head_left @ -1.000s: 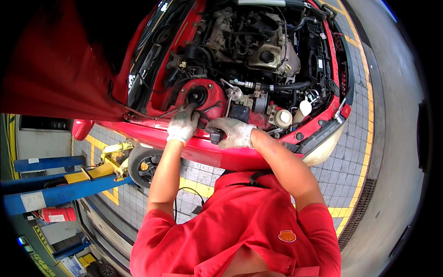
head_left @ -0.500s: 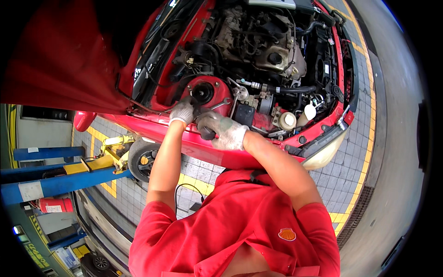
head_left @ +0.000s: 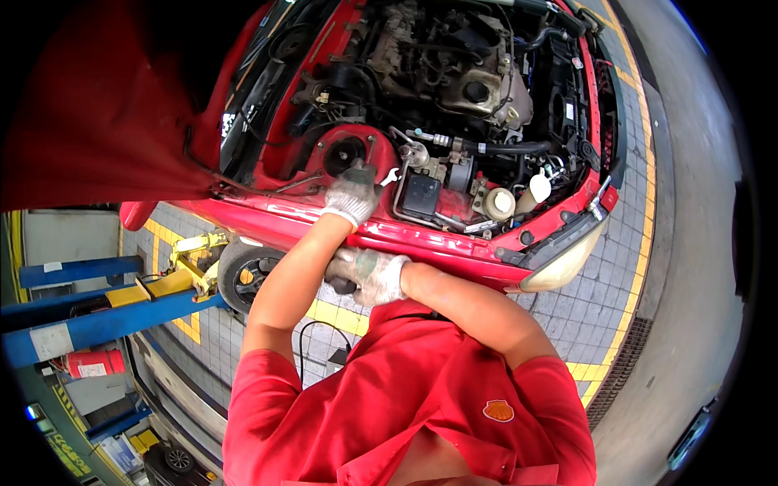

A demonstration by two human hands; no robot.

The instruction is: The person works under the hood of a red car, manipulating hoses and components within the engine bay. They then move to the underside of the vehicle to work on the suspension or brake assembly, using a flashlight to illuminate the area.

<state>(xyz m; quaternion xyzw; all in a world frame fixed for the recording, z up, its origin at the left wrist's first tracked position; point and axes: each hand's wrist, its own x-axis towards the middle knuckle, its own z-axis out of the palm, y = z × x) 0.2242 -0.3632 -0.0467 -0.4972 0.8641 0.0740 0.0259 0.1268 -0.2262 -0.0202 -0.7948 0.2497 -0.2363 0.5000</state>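
Observation:
I lean over the open engine bay of a red car (head_left: pixel 454 235). My left hand (head_left: pixel 352 196), in a grey knit glove, rests by the round strut mount (head_left: pixel 344 152) on the red inner wing. It is closed on a small silver wrench (head_left: pixel 391 174) whose open end sticks out to the right. My right hand (head_left: pixel 374 275), gloved too, is down at the outer face of the wing, close to my chest. Its fingers are curled around a small dark object (head_left: pixel 340 283) that I cannot identify.
The engine (head_left: pixel 478 89), hoses, a black box (head_left: pixel 421 196) and white reservoirs (head_left: pixel 501 202) fill the bay. The raised red bonnet (head_left: pixel 89 105) is at left. Below are the bare wheel hub (head_left: pixel 247 275), a yellow and blue lift arm (head_left: pixel 121 308) and a red extinguisher (head_left: pixel 89 364).
My right hand has drawn back from the engine bay over the wing edge toward my chest. My left hand has stayed at the strut mount. The view has tilted a little.

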